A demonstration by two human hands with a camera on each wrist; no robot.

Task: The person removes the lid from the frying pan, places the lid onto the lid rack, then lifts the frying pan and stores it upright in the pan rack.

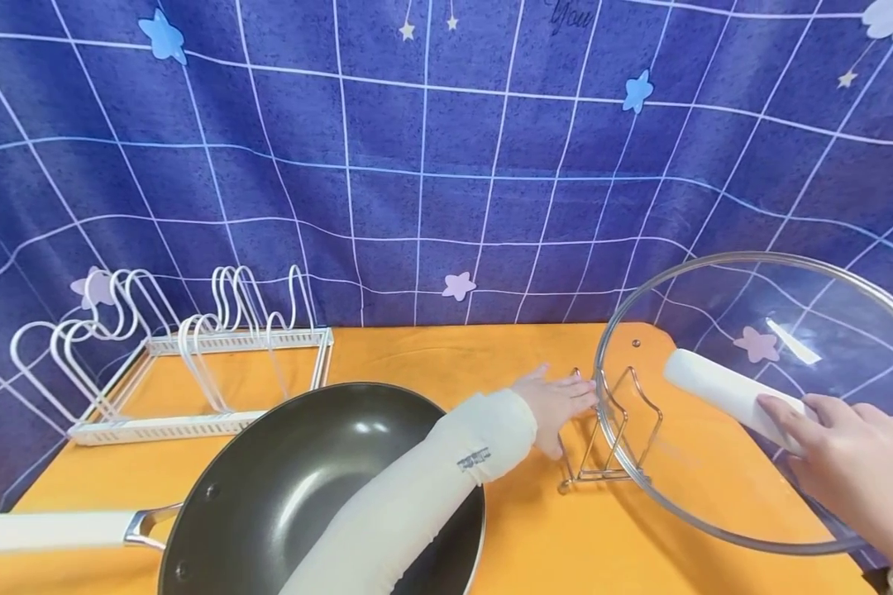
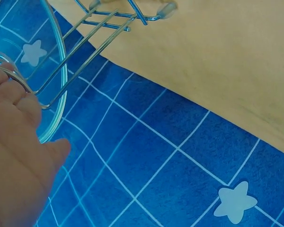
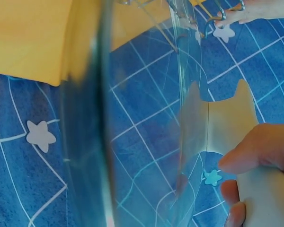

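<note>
My right hand grips the white handle of a large round glass lid with a metal rim. The lid is tilted up on its edge, its left rim at the small wire lid rack; whether it bears on the wires is unclear. The right wrist view shows thumb and fingers wrapped round the handle. My left hand reaches to the rack's left side, fingers extended against its wire loops, thumb apart. In the left wrist view, the fingertips are partly hidden by the hand.
A dark wok lies under my left forearm, its white handle pointing left. Behind it at the left stands a white wire rack with tall loops. A blue gridded curtain hangs behind the orange tabletop.
</note>
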